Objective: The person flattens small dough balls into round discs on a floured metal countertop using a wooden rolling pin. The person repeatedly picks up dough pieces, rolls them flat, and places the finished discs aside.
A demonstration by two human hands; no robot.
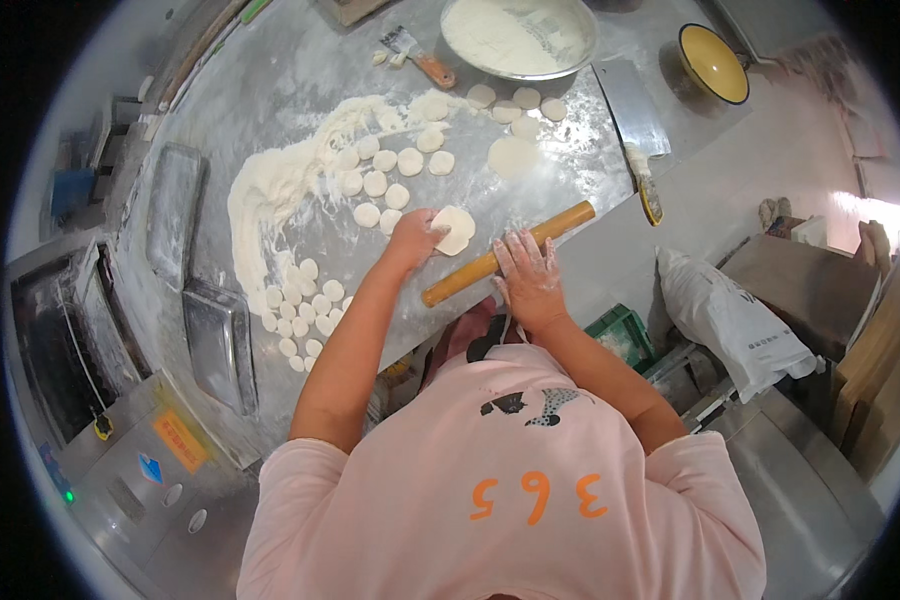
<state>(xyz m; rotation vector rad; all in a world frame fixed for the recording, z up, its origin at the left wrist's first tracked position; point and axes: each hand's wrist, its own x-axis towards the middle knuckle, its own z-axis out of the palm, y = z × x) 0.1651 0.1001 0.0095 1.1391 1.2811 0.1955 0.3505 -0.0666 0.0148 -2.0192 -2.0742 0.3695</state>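
My left hand grips the near left edge of a flattened dough round on the floured metal table. Beside it, my right hand lies with spread, floury fingers over a wooden rolling pin, which slants up to the right. Beyond my hands sit several small dough discs and one wider, thinner dough round. More small dough pieces lie in a group left of my left forearm. A long band of loose flour curves round the discs.
A metal bowl of flour stands at the far side, with a wooden-handled brush or scraper beside it. To the right lie a cleaver and a yellow bowl. Metal trays line the left edge. A white sack is at the right.
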